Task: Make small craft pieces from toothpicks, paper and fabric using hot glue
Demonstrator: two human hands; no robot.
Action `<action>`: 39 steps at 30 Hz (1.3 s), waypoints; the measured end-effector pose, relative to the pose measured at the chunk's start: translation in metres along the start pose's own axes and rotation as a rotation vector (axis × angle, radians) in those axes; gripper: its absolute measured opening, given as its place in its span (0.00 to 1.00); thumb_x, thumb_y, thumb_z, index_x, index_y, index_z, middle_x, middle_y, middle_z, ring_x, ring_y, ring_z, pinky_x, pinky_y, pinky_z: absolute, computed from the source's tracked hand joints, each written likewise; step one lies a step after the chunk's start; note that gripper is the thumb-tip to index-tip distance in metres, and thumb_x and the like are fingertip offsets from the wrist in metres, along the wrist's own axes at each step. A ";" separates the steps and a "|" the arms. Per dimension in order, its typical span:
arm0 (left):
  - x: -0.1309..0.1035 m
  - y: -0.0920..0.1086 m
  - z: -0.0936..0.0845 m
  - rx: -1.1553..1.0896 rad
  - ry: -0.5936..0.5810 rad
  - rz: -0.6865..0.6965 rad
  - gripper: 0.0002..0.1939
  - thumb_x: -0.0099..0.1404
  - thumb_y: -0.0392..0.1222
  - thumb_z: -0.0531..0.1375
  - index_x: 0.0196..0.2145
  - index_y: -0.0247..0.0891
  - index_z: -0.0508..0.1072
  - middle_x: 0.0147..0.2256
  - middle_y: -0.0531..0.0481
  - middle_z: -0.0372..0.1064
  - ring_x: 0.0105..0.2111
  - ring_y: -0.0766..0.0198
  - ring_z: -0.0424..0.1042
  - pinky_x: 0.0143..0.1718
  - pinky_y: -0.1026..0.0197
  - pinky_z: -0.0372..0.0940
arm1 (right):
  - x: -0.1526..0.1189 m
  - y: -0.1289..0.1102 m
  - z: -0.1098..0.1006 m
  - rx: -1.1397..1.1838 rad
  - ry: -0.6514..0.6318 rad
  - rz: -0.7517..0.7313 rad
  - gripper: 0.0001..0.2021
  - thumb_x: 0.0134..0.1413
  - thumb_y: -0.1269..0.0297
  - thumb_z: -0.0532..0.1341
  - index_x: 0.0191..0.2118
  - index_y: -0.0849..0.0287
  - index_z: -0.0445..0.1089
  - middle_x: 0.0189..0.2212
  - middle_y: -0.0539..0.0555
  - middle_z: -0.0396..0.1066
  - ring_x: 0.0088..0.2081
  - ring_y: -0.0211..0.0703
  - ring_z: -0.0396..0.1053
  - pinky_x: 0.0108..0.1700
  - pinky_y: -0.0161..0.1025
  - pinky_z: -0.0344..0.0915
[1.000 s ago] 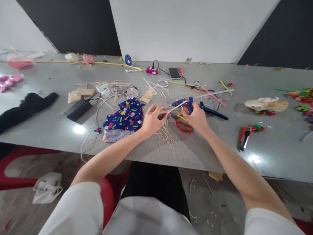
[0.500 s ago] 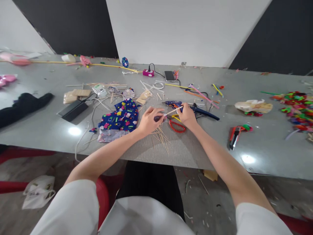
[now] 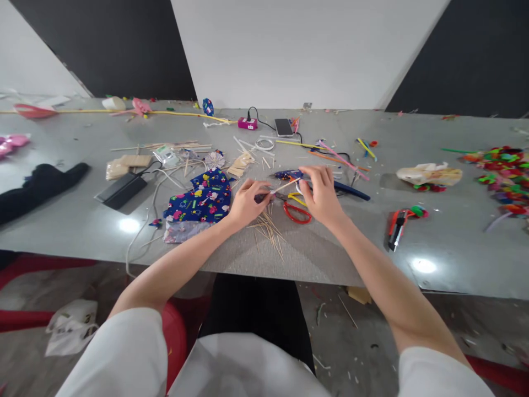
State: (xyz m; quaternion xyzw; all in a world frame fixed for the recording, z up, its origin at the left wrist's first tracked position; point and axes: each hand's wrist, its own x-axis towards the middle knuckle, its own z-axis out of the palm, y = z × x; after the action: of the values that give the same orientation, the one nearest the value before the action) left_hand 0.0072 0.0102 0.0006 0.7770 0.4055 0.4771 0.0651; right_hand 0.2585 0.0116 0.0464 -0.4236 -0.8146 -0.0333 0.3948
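My left hand [image 3: 249, 204] is closed on a small dark piece, too small to make out well, with a thin wooden stick [image 3: 288, 184] reaching from it toward the right. Beside the stick's far end is my right hand [image 3: 321, 194], its thumb and fingers apart. Below my hands lie red-handled scissors [image 3: 297, 213] and a pile of thin wooden sticks [image 3: 270, 234]. A blue glue gun [image 3: 349, 190] lies partly behind my right hand. Blue patterned fabric [image 3: 200, 201] is spread to the left of my left hand.
A black box [image 3: 124, 188] with a cable lies at left. Behind are a phone [image 3: 284, 128] and a pink power adapter [image 3: 247, 123]. A box cutter [image 3: 397, 230], a wrapped bundle [image 3: 430, 177] and colourful pieces [image 3: 506, 182] lie at right on the grey table [image 3: 330, 259].
My right hand has let go of the stick's end, and its fingers have spread. My left hand still holds the dark piece. The view has shifted slightly.
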 end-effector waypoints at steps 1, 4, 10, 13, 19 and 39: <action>0.000 -0.001 0.001 0.006 -0.002 0.008 0.11 0.72 0.40 0.66 0.52 0.41 0.77 0.35 0.49 0.82 0.43 0.55 0.78 0.50 0.49 0.73 | 0.000 -0.003 -0.003 -0.045 -0.060 -0.062 0.17 0.77 0.59 0.52 0.64 0.52 0.64 0.58 0.61 0.71 0.59 0.58 0.66 0.61 0.57 0.62; -0.001 -0.003 0.002 0.022 -0.006 0.037 0.12 0.72 0.40 0.66 0.52 0.42 0.76 0.34 0.50 0.83 0.43 0.56 0.77 0.50 0.49 0.73 | -0.001 -0.007 -0.004 -0.157 -0.217 -0.218 0.15 0.76 0.60 0.56 0.62 0.51 0.68 0.61 0.59 0.73 0.62 0.58 0.65 0.61 0.57 0.57; -0.002 -0.003 0.000 -0.006 -0.082 0.096 0.14 0.72 0.38 0.65 0.54 0.44 0.76 0.39 0.49 0.83 0.45 0.57 0.76 0.52 0.50 0.73 | -0.006 -0.003 0.009 -0.259 -0.303 -0.281 0.13 0.78 0.62 0.53 0.51 0.56 0.74 0.43 0.57 0.81 0.50 0.52 0.71 0.55 0.53 0.53; 0.000 -0.002 -0.001 -0.003 -0.081 0.115 0.17 0.72 0.36 0.64 0.57 0.43 0.75 0.43 0.46 0.81 0.50 0.56 0.74 0.54 0.50 0.72 | -0.006 -0.001 0.011 -0.243 -0.304 -0.271 0.14 0.78 0.62 0.52 0.49 0.57 0.76 0.38 0.57 0.81 0.45 0.50 0.72 0.53 0.51 0.54; 0.004 -0.001 -0.001 -0.004 0.049 0.020 0.24 0.69 0.41 0.68 0.60 0.43 0.69 0.55 0.42 0.75 0.58 0.51 0.71 0.62 0.42 0.67 | -0.006 0.004 0.016 -0.195 -0.246 -0.193 0.14 0.77 0.62 0.53 0.49 0.56 0.77 0.38 0.58 0.80 0.41 0.50 0.73 0.50 0.48 0.61; -0.003 0.010 0.009 -0.380 -0.050 -0.501 0.20 0.71 0.54 0.63 0.27 0.37 0.77 0.25 0.50 0.77 0.23 0.64 0.72 0.28 0.62 0.65 | -0.018 -0.022 0.034 -0.183 -0.172 -0.146 0.15 0.77 0.64 0.52 0.46 0.58 0.76 0.29 0.56 0.76 0.36 0.49 0.74 0.46 0.45 0.69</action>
State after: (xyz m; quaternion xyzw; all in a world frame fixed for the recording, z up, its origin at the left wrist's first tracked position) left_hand 0.0196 0.0038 -0.0013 0.6383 0.4862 0.4944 0.3343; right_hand 0.2277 -0.0012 0.0176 -0.3985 -0.8677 -0.0998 0.2800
